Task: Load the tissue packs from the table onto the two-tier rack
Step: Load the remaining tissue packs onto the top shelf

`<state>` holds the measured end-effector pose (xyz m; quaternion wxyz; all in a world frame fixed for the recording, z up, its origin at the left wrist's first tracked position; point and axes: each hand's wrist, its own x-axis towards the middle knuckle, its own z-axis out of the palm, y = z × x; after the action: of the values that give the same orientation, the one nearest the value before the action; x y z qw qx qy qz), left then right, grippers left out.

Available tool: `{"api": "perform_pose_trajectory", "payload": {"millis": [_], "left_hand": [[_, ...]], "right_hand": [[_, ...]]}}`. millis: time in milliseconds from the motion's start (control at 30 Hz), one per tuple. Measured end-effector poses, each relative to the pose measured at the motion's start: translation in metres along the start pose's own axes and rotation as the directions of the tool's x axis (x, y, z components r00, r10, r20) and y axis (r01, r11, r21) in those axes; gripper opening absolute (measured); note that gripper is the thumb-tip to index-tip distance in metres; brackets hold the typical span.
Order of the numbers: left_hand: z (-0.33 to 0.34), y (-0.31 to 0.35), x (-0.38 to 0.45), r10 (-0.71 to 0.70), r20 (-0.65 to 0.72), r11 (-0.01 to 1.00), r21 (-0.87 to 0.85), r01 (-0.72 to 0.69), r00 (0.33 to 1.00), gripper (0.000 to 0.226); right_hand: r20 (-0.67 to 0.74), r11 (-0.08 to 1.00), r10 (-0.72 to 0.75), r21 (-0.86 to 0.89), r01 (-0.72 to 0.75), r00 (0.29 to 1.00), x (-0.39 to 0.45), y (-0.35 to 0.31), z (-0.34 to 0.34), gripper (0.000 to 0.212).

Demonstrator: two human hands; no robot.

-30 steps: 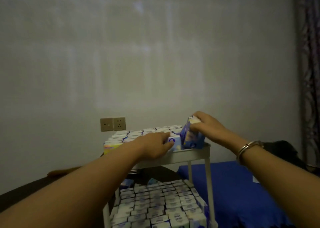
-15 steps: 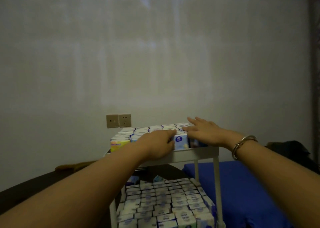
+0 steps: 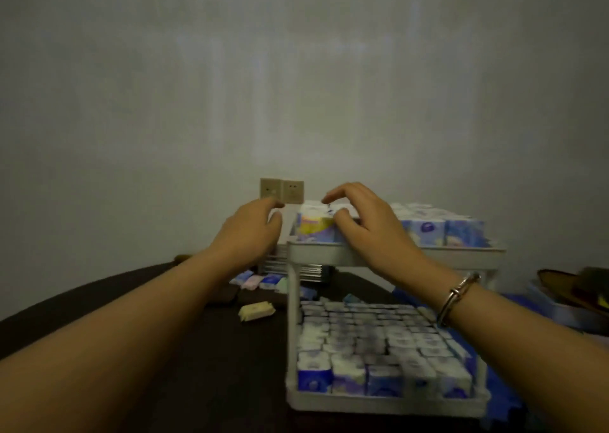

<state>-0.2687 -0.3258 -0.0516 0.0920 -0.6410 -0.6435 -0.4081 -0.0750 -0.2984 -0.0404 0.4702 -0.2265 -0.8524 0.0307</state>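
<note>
Forearms reach from the near edge toward the white two-tier rack (image 3: 389,403), which stands on the dark table (image 3: 204,366) at about 5 o'clock in the view. The lower tier is filled with tissue packs (image 3: 379,350) in tight rows. On the table at 7 o'clock from the rack's top lies one cream pack (image 3: 256,311), and farther back are several pastel packs (image 3: 260,281). The right hand (image 3: 369,225), with a bracelet (image 3: 459,296) on the wrist, rests with bent fingers on a yellow-and-purple pack (image 3: 313,228) at the upper tier's left corner. The left hand (image 3: 253,228) hangs just beside that corner, fingers loosely curled, holding nothing. Behind, at 12 o'clock, two wall sockets (image 3: 281,190) are seen.
</note>
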Motion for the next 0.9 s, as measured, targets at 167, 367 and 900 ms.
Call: {"api": "perform_pose_trajectory", "payload": {"millis": [167,367,900], "left_hand": [[-0.017,-0.102,-0.042,-0.228,0.033,0.973,-0.026,0.229,0.973,0.034],[-0.003,-0.205,-0.066,-0.394,0.108,0.916,-0.036,0.399,0.913,0.034],[0.151,-0.344,0.064,-0.274,0.341,0.955,-0.012,0.296,0.899,0.044]], "right_hand": [[0.111,0.995,-0.065,0.081,0.057,0.992,-0.007,-0.035,0.113,0.020],[0.294,0.977,0.211,-0.022,-0.214,0.932,-0.007,-0.007,0.245,0.028],[0.151,0.601,0.730,-0.607,-0.520,0.667,0.075,0.193,0.410,0.054]]}}
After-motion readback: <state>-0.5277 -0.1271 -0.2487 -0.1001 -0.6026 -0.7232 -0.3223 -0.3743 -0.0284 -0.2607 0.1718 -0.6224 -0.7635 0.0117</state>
